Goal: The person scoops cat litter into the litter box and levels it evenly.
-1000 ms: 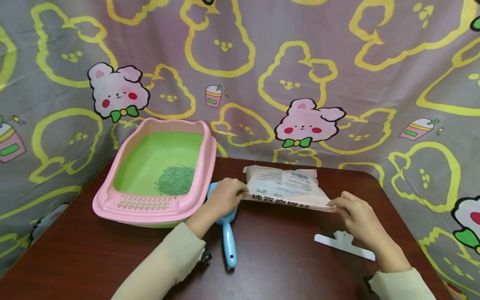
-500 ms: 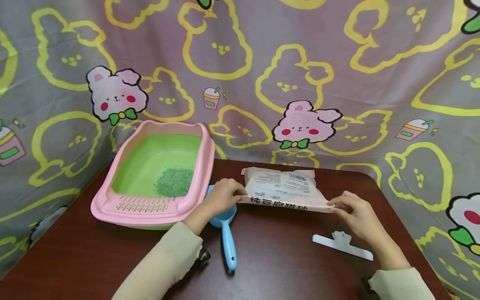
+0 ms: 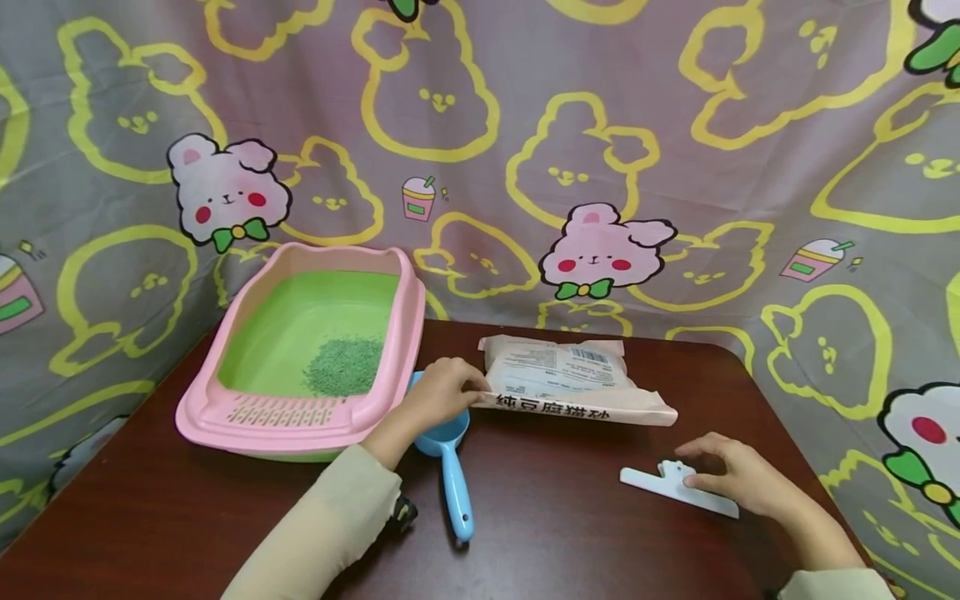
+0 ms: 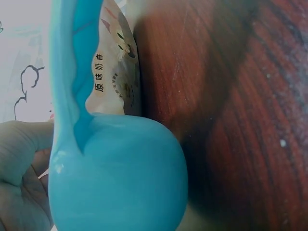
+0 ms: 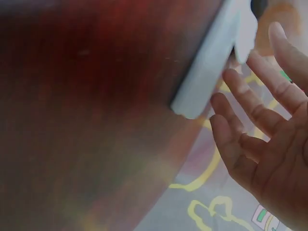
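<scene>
A pale bag of cat litter (image 3: 562, 375) lies on the table with its front end folded over, dark printing along the fold. At the fold's left end, my left hand (image 3: 444, 392) pinches the bag; the fingertips are partly hidden. The fold's right corner is free. To the right, my right hand (image 3: 738, 475) reaches over a white sealing clip (image 3: 678, 490), thumb and forefinger spread about its handle. In the right wrist view the fingers of this hand (image 5: 262, 115) are parted and gently bent beside the clip (image 5: 207, 72); whether they touch it I cannot tell.
A blue scoop (image 3: 456, 487) lies beneath my left wrist, beside a pink and green litter box (image 3: 300, 421) with green granules (image 3: 345, 367) inside. The dark wooden table (image 3: 555, 525) ends at a patterned curtain (image 3: 480, 183) behind and at the sides.
My right hand has let go of the bag's right corner and moved down toward me to the white clip. The left hand keeps its pinch on the fold.
</scene>
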`<state>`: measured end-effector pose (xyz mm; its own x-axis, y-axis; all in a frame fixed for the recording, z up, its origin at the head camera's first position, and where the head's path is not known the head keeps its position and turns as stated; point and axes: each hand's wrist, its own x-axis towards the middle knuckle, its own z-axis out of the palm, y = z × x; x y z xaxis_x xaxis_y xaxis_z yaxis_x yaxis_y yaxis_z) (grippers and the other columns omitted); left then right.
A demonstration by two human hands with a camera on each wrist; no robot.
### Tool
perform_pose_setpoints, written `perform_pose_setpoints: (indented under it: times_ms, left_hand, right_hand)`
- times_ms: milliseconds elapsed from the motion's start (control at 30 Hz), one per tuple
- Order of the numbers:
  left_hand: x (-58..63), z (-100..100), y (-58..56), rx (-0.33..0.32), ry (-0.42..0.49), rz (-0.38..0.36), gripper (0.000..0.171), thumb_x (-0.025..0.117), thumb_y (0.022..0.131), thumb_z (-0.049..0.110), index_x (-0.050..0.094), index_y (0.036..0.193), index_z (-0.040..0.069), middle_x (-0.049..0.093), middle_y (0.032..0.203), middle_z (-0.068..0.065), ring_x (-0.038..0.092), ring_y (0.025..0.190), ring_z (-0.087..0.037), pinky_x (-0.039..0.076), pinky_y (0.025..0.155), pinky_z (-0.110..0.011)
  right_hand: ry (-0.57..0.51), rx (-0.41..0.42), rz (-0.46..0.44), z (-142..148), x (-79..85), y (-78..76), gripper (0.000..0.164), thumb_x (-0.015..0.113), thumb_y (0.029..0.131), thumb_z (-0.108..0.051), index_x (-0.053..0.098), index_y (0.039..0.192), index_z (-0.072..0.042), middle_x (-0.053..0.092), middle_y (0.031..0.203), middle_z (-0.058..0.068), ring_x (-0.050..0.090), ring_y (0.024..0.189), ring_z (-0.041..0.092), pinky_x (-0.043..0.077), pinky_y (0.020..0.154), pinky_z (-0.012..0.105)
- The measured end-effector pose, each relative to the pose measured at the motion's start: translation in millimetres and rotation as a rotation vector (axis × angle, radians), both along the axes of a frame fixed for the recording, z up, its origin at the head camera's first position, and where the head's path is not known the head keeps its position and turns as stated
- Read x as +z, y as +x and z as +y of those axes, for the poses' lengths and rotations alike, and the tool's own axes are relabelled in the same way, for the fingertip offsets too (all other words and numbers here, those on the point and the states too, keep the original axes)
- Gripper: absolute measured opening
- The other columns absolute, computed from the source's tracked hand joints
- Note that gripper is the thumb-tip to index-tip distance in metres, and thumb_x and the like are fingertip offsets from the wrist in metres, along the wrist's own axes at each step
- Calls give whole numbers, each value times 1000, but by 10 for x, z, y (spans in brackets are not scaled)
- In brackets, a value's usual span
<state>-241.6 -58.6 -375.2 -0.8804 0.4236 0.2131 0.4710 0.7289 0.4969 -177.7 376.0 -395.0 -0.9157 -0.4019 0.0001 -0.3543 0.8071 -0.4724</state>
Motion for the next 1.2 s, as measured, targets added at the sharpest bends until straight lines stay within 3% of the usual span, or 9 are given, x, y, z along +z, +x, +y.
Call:
perform_pose_setpoints:
  times_ms: [200,267,433,733,900,1033,1200]
  left_hand:
    - [-6,-13,5,-16,8,-7,8,75,87,13,81,93,14,77,91,1,67,83,-15,50,74,-32]
    - [-6,-15,10,-16,13,-13,8,75,87,12,81,93,14,78,92,1,67,83,-15,49,73,-32]
    - [-4,-15,15,-20,23,-17,9,75,87,13,81,94,13,78,92,0,67,84,-15,49,73,-31]
    - [-7,-10,38,-3,32,-28,8,76,86,12,81,93,14,77,92,0,68,83,-15,50,72,-31]
    - [-33,-8,52,-2,32,-49,9,75,88,12,81,93,15,77,92,1,68,82,-14,50,71,-29]
    - [-10,-7,33,11,38,-32,8,75,87,13,81,92,15,77,91,1,68,82,-15,51,71,-30]
    - [4,-11,13,13,30,-30,8,75,87,14,81,92,16,77,91,2,67,82,-14,50,72,-31]
  right_hand:
    - [22,107,56,-47,-110,8,29,84,74,-21,68,96,-10,60,94,-4,50,81,-4,46,67,23]
    - [32,106,73,-74,-119,2,26,85,74,-20,66,90,-14,58,89,-8,49,79,-4,44,65,23]
    - [-19,75,8,-105,-92,3,21,81,79,-17,60,83,-17,55,79,-13,45,73,-5,39,61,21]
    - [-67,-4,-41,-129,-33,49,31,79,82,-18,62,106,-8,64,91,-1,50,75,-4,45,63,23]
    - [-108,64,-76,-148,17,86,22,73,89,-20,67,107,-8,68,94,-4,53,77,-6,46,64,22]
    - [-196,104,22,-201,75,128,16,73,88,-13,63,101,-15,64,88,-9,56,77,-3,45,63,22]
    - [-260,80,261,-257,158,213,34,78,76,7,62,96,-15,61,89,-9,58,81,-2,46,65,16]
